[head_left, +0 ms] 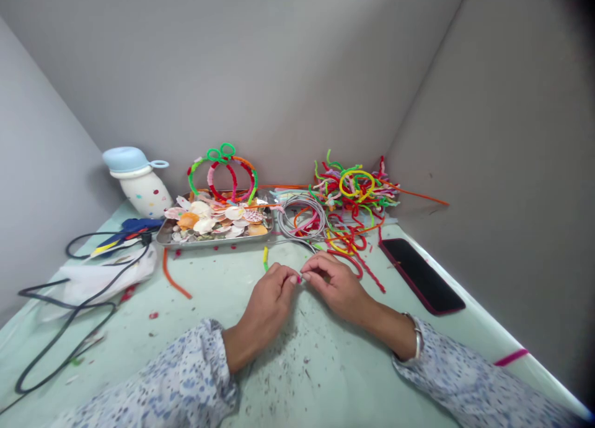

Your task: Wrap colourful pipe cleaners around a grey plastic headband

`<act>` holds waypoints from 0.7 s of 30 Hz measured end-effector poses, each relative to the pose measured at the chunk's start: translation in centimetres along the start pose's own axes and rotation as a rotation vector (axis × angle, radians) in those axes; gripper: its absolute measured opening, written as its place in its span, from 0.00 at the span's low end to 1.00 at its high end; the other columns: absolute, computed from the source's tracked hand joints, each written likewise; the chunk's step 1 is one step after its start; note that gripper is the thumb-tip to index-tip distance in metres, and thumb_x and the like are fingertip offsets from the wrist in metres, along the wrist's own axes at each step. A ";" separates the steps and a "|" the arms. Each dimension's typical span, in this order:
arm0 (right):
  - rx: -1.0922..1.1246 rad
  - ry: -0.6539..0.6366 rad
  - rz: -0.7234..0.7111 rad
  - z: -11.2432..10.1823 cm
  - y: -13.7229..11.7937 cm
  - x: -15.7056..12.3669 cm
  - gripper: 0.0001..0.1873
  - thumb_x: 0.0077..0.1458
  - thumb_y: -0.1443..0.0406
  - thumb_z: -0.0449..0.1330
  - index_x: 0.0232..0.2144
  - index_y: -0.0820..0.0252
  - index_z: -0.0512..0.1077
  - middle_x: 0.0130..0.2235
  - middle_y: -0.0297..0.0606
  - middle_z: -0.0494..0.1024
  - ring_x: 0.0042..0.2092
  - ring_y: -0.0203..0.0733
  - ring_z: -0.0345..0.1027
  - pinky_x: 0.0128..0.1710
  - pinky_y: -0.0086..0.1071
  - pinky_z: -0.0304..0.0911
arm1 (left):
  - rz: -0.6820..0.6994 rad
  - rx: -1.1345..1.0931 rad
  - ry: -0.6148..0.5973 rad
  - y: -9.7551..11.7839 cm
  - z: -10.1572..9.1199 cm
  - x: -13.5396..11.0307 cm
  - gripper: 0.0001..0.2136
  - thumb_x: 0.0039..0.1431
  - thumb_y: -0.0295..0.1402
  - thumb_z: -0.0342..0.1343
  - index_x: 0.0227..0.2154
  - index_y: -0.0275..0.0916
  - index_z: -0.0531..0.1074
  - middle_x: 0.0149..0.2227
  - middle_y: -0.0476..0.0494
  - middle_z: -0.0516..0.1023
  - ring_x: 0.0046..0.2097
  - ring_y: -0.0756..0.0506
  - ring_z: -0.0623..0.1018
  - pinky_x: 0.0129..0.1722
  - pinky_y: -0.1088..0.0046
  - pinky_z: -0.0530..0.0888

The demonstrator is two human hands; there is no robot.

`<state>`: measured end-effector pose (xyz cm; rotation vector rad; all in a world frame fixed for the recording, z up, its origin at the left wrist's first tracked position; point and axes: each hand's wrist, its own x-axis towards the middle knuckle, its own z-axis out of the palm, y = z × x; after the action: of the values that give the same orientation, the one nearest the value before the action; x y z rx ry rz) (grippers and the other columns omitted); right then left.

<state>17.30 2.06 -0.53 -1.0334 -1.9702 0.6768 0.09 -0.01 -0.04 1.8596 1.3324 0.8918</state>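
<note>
My left hand [269, 301] is closed in a pinch over the middle of the table, with a tiny pink piece [299, 280] at its fingertips. Fingertip to fingertip with it, my right hand [337, 288] is also pinched; what it grips is too small to make out. A grey wire [302, 243] curves just beyond the hands and passes out of sight behind the right one. Beside the left knuckles, a short yellow and green fuzzy section [266, 258] stands up from the table.
Behind lie a metal tray [218, 243] of seashells, two pipe-cleaner hoops [222, 181], a wire coil [284, 220] and a pipe-cleaner heap [341, 192]. A phone [423, 276] sits right; a bottle [144, 189], plastic bag [106, 273] and black cable [86, 304] left. Walls enclose the table [186, 329].
</note>
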 end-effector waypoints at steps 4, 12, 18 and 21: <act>-0.029 -0.016 -0.008 0.0 -0.1 0.0 0.04 0.58 0.68 0.55 0.33 0.58 0.71 0.34 0.34 0.70 0.36 0.35 0.65 0.35 0.30 0.61 | 0.004 0.029 -0.004 -0.1 0.0 0.0 0.13 0.63 0.35 0.42 0.29 0.38 0.69 0.30 0.47 0.68 0.35 0.46 0.68 0.36 0.70 0.64; -0.073 -0.017 -0.059 -0.1 -0.2 -0.1 0.05 0.58 0.69 0.54 0.34 0.58 0.70 0.35 0.36 0.70 0.37 0.37 0.65 0.37 0.31 0.62 | 0.029 0.090 -0.001 -0.1 0.0 0.1 0.15 0.64 0.35 0.39 0.27 0.39 0.68 0.30 0.46 0.68 0.35 0.46 0.68 0.35 0.70 0.64; -0.105 -0.042 -0.151 0.0 -0.1 -0.3 0.10 0.54 0.70 0.57 0.41 0.57 0.69 0.40 0.39 0.70 0.37 0.38 0.66 0.36 0.32 0.64 | -0.008 -0.061 0.027 -0.2 0.0 0.2 0.13 0.62 0.36 0.42 0.29 0.38 0.68 0.27 0.47 0.69 0.33 0.47 0.69 0.32 0.71 0.65; -0.152 -0.039 -0.165 0.1 0.1 -0.4 0.12 0.53 0.70 0.57 0.41 0.56 0.68 0.40 0.40 0.70 0.37 0.39 0.66 0.35 0.32 0.65 | -0.067 -0.143 0.029 0.0 0.0 0.1 0.11 0.61 0.36 0.45 0.28 0.38 0.69 0.24 0.49 0.67 0.29 0.48 0.68 0.29 0.73 0.64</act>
<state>17.44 1.76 -0.81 -0.9392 -2.1400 0.4660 0.16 0.11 -0.04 1.6893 1.3056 0.9572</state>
